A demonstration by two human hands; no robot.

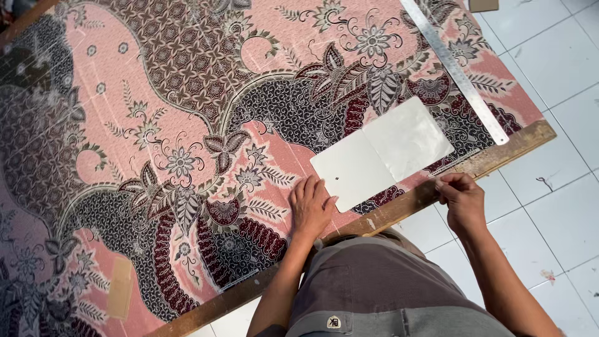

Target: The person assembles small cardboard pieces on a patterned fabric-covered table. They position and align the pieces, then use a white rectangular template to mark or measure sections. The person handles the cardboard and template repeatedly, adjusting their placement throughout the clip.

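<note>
While left hand (310,209) touches it, white template (382,153) runs diagonally toward upper right

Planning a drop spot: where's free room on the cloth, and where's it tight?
Free: the patterned cloth left of the white card, up to the far edge. Crowded: the near right corner, where the left hand, right hand, card and steel ruler sit together.

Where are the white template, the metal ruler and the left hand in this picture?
white template (382,156), head view, point on its middle fold
metal ruler (455,70), head view, point on its middle length
left hand (311,206), head view, point on its back
</note>
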